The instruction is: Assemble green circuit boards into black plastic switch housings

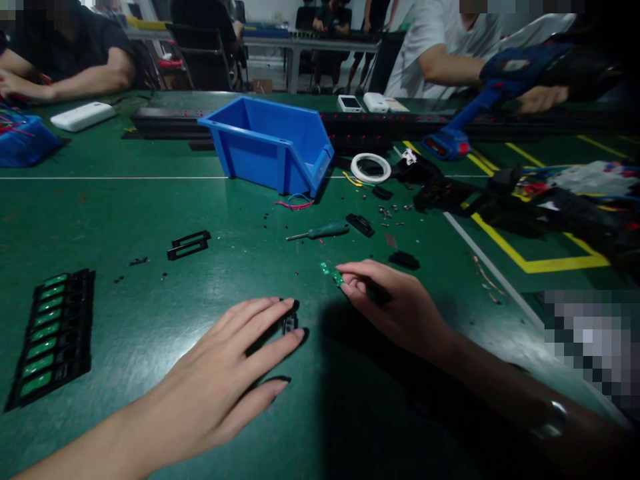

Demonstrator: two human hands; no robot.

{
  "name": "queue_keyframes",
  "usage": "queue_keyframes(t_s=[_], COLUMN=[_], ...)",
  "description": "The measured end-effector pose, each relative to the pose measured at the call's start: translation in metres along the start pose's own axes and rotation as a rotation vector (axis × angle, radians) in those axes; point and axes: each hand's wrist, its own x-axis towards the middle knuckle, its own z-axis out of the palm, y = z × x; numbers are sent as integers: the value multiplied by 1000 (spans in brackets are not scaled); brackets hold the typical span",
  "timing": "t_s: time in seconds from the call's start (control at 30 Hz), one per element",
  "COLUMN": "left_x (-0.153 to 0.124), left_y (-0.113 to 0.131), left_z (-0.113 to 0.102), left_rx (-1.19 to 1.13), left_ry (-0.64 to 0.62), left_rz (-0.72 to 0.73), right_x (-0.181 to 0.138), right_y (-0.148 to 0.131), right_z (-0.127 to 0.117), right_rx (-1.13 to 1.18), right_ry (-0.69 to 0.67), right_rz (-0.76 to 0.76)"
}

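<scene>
My left hand (pixel 227 373) lies palm down on the green bench, fingers stretched and apart. A small black plastic piece (pixel 290 323) shows between two of its fingertips, partly covered by them. To the right, my right hand (pixel 395 300) pinches a small green circuit board (pixel 333 274) between thumb and fingers, just above the bench. Beyond it lie a green-handled screwdriver (pixel 327 231) and two black plastic parts, one beside the handle (pixel 360 225) and one nearer my hand (pixel 404 259). Several green boards sit in a black tray (pixel 75 327) at the far left.
A blue bin (pixel 255 150) stands at the back centre, with a roll of white tape (pixel 371 168) on its right. Black frames (pixel 189 245), loose screws (pixel 387 212) and wires (pixel 295 204) lie about. A blue power drill (pixel 447 143) stands near a co-worker's arm at the right.
</scene>
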Motion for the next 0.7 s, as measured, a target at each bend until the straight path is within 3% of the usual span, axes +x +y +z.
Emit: queue_keyframes(t_s=[0.13, 0.33, 0.53, 0.7], left_x=[0, -1, -2, -2], left_y=[0, 3, 4, 4], left_z=[0, 0, 0, -4], left_rx=[12, -24, -159, -213], left_ry=[-27, 32, 176, 107], left_rz=[12, -38, -138, -59], right_x=[0, 0, 0, 0], right_y=[1, 0, 0, 0], right_z=[0, 1, 1, 1], right_rx=[-2, -18, -14, -9], right_ry=[-4, 4, -4, -13], right_rz=[-9, -7, -14, -25])
